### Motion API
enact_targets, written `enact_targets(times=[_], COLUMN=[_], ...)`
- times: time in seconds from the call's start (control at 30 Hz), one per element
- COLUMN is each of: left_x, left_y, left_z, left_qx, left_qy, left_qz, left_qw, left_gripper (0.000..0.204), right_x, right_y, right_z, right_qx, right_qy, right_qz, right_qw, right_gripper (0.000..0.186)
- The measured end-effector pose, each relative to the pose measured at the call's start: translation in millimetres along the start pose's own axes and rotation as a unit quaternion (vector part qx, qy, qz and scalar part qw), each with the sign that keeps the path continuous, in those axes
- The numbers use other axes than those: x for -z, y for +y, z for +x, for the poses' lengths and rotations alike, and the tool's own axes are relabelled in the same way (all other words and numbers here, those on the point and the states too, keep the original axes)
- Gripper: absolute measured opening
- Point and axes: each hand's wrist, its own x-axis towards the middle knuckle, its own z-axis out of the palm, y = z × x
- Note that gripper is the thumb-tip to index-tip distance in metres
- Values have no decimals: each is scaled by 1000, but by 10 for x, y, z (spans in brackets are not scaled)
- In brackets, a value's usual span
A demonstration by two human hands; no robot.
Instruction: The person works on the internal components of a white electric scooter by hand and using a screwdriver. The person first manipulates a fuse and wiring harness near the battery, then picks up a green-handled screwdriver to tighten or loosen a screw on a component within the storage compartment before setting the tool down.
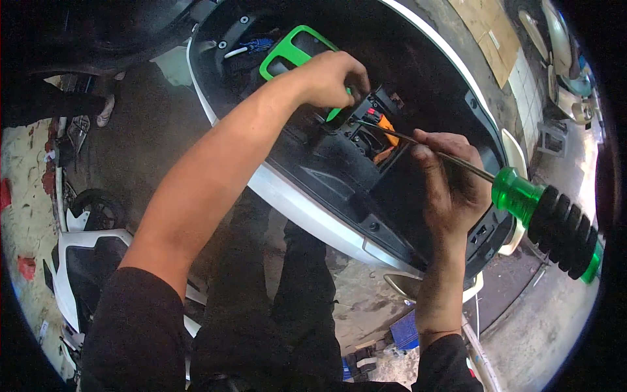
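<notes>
My right hand [457, 173] is closed around the metal shaft of a long screwdriver [516, 196]. Its green and black ribbed handle sticks out to the right, and its tip reaches into a small opening [375, 134] in the black storage compartment [405, 209] of a white-edged scooter. Orange and red parts [385, 125] show in that opening. Curled at the opening's far left edge is my left hand [333, 78]; whatever its fingers hold is hidden. Under and beside it lies a bright green frame [281, 53] with dark panels.
Near the compartment's far left end sit a blue item [260, 44] and a white stick [236, 52]. A white and black motorbike [72, 261] stands at the left, near another person's foot [106, 111]. Cardboard [486, 36] lies on the floor at the upper right, and a blue box [405, 331] below.
</notes>
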Motion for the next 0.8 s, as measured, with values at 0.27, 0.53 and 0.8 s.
enact_targets(times=[0.27,0.53,0.8], left_x=[5,-101,7], left_y=[501,344,386], left_z=[-64,-70,-100], left_qx=[22,-63,-71], left_qy=[-122,-93,-76], left_qz=[-95,-136,-76], left_qw=[988,984,992], left_gripper=[26,23,19], right_x=[-75,-33,14], right_y=[3,40,26], right_z=[59,-8,20], right_qx=[11,-35,-30], right_qy=[20,39,31], right_qz=[-8,40,106], right_qw=[1000,998,993], right_gripper=[18,19,57])
